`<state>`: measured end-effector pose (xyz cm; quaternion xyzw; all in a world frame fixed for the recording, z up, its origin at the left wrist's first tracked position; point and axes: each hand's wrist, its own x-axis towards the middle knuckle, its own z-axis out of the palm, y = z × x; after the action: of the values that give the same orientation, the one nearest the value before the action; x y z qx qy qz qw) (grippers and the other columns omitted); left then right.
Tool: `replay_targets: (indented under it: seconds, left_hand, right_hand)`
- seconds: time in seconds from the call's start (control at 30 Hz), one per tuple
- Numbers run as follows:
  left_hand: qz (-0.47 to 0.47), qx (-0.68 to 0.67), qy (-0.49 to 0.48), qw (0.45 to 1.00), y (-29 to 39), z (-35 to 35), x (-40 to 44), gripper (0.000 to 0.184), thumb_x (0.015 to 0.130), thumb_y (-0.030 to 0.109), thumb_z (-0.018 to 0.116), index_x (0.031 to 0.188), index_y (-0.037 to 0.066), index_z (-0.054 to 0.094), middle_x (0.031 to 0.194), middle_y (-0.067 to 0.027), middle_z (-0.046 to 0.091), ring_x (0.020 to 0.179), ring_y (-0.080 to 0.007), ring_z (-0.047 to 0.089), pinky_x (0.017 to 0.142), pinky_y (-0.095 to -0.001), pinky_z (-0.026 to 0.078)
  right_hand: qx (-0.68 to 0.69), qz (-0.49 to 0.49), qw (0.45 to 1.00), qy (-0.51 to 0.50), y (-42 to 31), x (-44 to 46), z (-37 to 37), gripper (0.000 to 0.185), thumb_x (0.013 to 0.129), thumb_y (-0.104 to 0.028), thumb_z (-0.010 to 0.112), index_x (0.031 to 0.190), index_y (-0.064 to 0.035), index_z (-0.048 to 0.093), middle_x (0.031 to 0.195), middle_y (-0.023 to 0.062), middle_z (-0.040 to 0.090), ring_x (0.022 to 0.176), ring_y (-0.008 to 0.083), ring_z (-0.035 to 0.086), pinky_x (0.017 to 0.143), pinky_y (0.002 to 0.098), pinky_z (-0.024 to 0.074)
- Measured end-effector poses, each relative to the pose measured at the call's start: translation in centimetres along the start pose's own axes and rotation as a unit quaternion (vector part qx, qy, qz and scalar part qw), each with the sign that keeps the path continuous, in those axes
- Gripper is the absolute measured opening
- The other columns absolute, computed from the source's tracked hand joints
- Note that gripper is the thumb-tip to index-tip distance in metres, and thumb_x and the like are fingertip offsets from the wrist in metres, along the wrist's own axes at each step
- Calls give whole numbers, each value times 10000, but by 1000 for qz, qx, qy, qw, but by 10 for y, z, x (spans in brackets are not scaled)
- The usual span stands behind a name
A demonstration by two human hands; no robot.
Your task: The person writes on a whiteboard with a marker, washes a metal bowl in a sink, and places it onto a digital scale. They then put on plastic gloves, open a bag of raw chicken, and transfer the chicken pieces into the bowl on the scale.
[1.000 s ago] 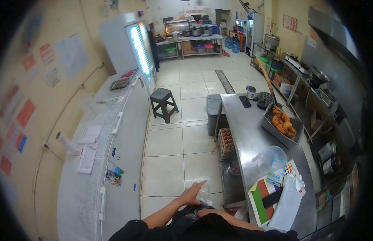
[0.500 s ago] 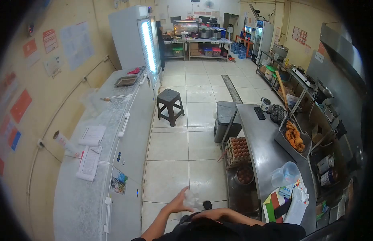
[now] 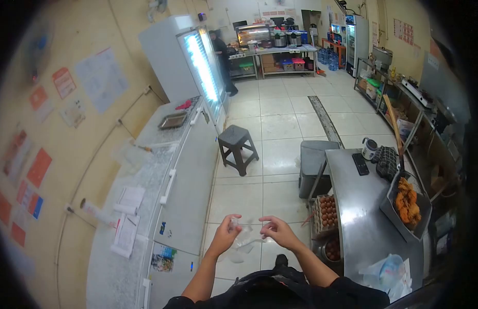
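Note:
Over the floor tiles, a crumpled sheet of thin clear plastic (image 3: 244,244) hangs between my hands; whether it is a bag or a glove I cannot tell. My left hand (image 3: 226,235) grips its left side, with a bunched bit between thumb and fingers. On the other side my right hand (image 3: 281,233) has curled fingers, the lower ones pinching the plastic's edge. The plastic droops below both hands, partly see-through. To the right stands the steel table (image 3: 352,206), apart from my right hand.
White chest freezers (image 3: 185,180) run along the left, with notepads (image 3: 126,234) on top. A grey stool (image 3: 238,144) and a bin (image 3: 317,167) stand ahead. Fried chicken (image 3: 407,201) fills a metal scoop tray; egg trays (image 3: 326,212) sit under the table. A person (image 3: 222,62) is beside the lit fridge.
My hands have risen and moved forward. My right hand has come from near my body to the plastic, which is now spread out between both hands. The view has shifted left.

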<state>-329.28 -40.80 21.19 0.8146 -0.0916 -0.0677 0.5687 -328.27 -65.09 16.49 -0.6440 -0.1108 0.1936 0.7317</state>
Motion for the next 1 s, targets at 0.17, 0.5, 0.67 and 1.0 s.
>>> replay_targets:
  seconds: [0.17,0.5,0.67,1.0]
  left_hand:
    - [-14,-35,77,996,-38,17,94,399,915,370,701,1144,65,586,919,-34,608,827,-114,549,750,-278,468]
    - [-4,5,174,985,-69,53,228,364,963,355,630,1152,49,577,864,-38,621,790,-121,582,706,-271,475]
    - [-212,-100,92,968,-92,11,307,296,961,289,638,1113,35,624,871,-48,665,770,-121,621,675,-239,484]
    - [-179,-160,-22,971,-135,-70,568,206,916,195,689,1033,26,689,916,-20,702,848,-87,605,736,-255,476]
  right_hand:
    - [-123,-72,990,21,-9,62,-79,500,906,-196,694,1345,-52,505,989,100,676,893,184,668,822,292,517]
    - [-148,-8,989,-16,11,173,-137,495,879,-150,712,1325,-30,533,839,46,674,777,92,621,738,253,496]
    - [-142,-5,990,-24,12,264,-195,288,900,-152,654,1161,-29,654,860,79,680,792,151,630,752,293,502]
    - [-252,-4,965,-75,-27,516,-325,244,922,-205,571,1043,-16,668,810,156,665,751,209,629,728,336,493]
